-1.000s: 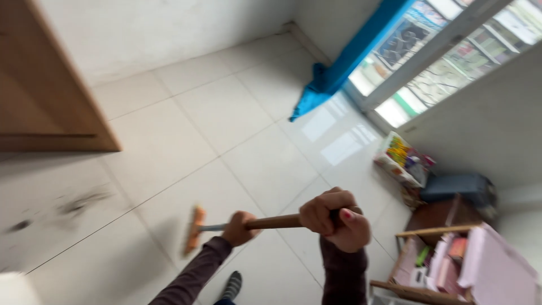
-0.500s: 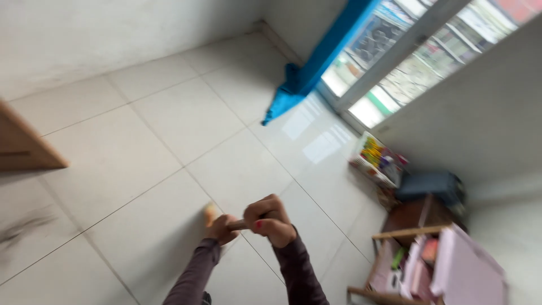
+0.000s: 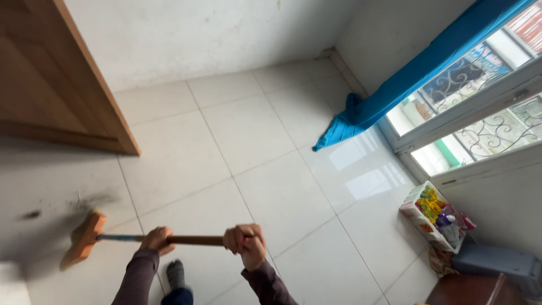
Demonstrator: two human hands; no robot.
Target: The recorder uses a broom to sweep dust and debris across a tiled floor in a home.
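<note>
Both my hands grip a long wooden broom handle (image 3: 195, 240) that lies nearly level across the lower view. My left hand (image 3: 157, 239) holds it nearer the head, my right hand (image 3: 246, 244) holds it further back. The orange brush head (image 3: 84, 237) rests on the white tiled floor (image 3: 265, 186) at the lower left, next to a dark smudge of dirt (image 3: 84, 200). My foot in a grey sock (image 3: 175, 275) shows below the handle.
A wooden door (image 3: 56, 90) stands at the upper left. A blue curtain (image 3: 389, 96) hangs down to the floor by the window (image 3: 480, 107) on the right. A colourful box (image 3: 432, 217), a grey case (image 3: 497, 262) and brown furniture (image 3: 468, 291) sit at the lower right.
The view has swung left and the door is back in sight. The broom now reaches out to the left, with its head by the dirt smudge; my hands are spread further apart along the handle.
</note>
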